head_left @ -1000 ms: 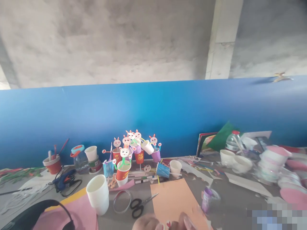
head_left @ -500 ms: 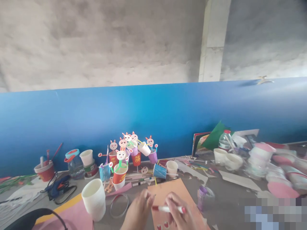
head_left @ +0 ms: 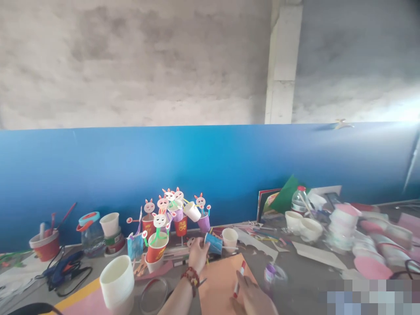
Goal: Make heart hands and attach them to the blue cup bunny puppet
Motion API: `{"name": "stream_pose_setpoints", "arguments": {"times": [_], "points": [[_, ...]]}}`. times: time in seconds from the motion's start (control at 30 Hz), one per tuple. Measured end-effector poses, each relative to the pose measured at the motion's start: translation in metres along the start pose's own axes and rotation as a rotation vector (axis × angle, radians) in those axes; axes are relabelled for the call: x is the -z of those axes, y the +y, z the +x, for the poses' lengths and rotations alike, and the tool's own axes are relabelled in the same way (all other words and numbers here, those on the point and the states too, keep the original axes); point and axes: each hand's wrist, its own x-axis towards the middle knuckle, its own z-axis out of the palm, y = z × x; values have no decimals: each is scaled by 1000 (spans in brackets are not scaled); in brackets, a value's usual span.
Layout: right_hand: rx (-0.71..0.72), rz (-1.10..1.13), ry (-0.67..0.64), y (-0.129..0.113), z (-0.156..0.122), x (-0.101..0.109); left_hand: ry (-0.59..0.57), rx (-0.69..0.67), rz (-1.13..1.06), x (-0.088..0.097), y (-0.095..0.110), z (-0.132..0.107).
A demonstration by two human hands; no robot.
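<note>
My left hand (head_left: 197, 255), with a red bead bracelet on the wrist, reaches forward to the pens and the small round rabbit face lying in front of the blue paper cup (head_left: 215, 243). Its fingers are curled down on them; what they hold is hidden. My right hand (head_left: 250, 294) grips a red-capped marker (head_left: 238, 279) over the orange paper sheet (head_left: 219, 284). Behind stands a cluster of paper cups with rabbit heads (head_left: 166, 218) on straws.
A stack of white cups (head_left: 117, 282) stands front left, a glue gun (head_left: 62, 271) and a red brush pot (head_left: 45, 246) farther left. A clear tape ring (head_left: 153, 295) lies near. White bowls (head_left: 305, 225), a bottle (head_left: 298, 201) and pink-lidded tubs (head_left: 370, 249) crowd the right. A blue wall panel (head_left: 229, 162) backs the table.
My left hand has gone forward from the orange sheet to the pens by the blue cup. My right hand has turned the marker from level to upright. The view has tilted up.
</note>
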Motion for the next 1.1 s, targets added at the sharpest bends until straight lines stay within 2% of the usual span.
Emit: {"name": "stream_pose_setpoints", "arguments": {"times": [0.13,0.23,0.4,0.53,0.67,0.83,0.97,1.1], "points": [[-33,-14,-70,4,4,-2,-21,24,-72,-3,-1,0],[-35,-11,-104,5,6,-5,-18,-15,-150,10,1,-15],[-25,-51,-208,-2,9,-6,-8,-153,-258,61,5,-63],[74,-21,-229,-13,11,-1,-62,-202,-237,104,5,-103],[151,-2,-250,-16,17,6,-59,-320,-70,126,5,-130],[150,-19,-256,-14,17,6,-127,-623,241,127,8,-145],[124,-7,-252,-9,13,11,-140,-853,347,119,6,-147],[115,266,-143,-12,6,32,-44,-980,321,108,2,-152]]}}
